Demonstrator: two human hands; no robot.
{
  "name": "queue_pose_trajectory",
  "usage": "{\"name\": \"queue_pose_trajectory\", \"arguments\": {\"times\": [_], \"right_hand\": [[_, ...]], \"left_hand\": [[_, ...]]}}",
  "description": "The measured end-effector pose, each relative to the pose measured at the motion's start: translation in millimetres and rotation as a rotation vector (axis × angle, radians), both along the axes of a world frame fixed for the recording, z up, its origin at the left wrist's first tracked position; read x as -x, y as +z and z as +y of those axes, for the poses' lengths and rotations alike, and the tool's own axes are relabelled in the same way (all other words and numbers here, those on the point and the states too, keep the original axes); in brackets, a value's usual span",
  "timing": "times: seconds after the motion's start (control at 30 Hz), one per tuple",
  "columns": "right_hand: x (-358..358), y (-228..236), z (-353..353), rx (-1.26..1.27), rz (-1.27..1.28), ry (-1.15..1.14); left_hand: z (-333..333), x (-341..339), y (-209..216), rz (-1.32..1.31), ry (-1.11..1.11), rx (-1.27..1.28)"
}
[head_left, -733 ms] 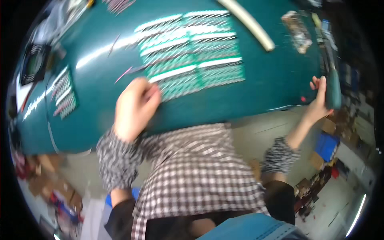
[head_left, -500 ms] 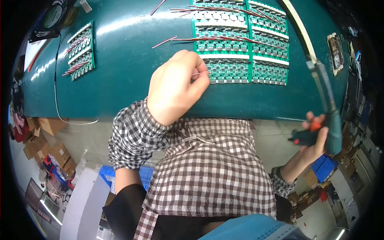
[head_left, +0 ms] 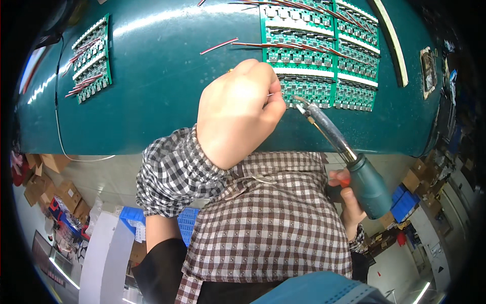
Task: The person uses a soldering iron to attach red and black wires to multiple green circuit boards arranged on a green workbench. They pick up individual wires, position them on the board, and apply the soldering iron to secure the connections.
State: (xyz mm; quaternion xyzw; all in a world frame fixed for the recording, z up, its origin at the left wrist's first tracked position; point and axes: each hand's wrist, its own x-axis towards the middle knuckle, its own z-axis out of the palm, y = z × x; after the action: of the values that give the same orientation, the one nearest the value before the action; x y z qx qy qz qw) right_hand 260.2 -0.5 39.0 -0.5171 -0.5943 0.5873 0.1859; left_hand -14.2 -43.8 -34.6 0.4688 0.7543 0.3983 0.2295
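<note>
My left hand (head_left: 238,109) is closed in a pinch at the near left edge of a large green circuit board panel (head_left: 316,92). A short bit of thin wire (head_left: 271,95) shows between its fingertips; the rest is hidden. My right hand (head_left: 350,206) grips a soldering gun (head_left: 372,188) with a green handle, red trigger and metal barrel. Its tip points up and left, over the panel's nearest row, just right of my left fingers; whether it touches cannot be made out. Red and black wires (head_left: 298,46) lie across the farther rows.
A smaller circuit board (head_left: 92,61) with wires lies at the left of the green table (head_left: 162,101). One loose wire pair (head_left: 218,46) rests beyond my left hand. A pale strip (head_left: 392,40) and a stained rectangular tray (head_left: 429,73) are at the right. A cable (head_left: 62,121) hangs over the left edge.
My right hand has swung the soldering gun left from the right side, bringing its tip over the panel beside my left fingers. My left hand keeps its pinch; the whole view has shifted slightly.
</note>
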Motion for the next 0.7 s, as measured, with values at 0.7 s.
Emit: {"name": "queue_pose_trajectory", "arguments": {"times": [0.7], "right_hand": [[6.7,-1.0,9.7,0.018,-0.082,0.087]], "left_hand": [[-0.3,-4.7,-7.3,0.028,0.041,-0.061]]}}
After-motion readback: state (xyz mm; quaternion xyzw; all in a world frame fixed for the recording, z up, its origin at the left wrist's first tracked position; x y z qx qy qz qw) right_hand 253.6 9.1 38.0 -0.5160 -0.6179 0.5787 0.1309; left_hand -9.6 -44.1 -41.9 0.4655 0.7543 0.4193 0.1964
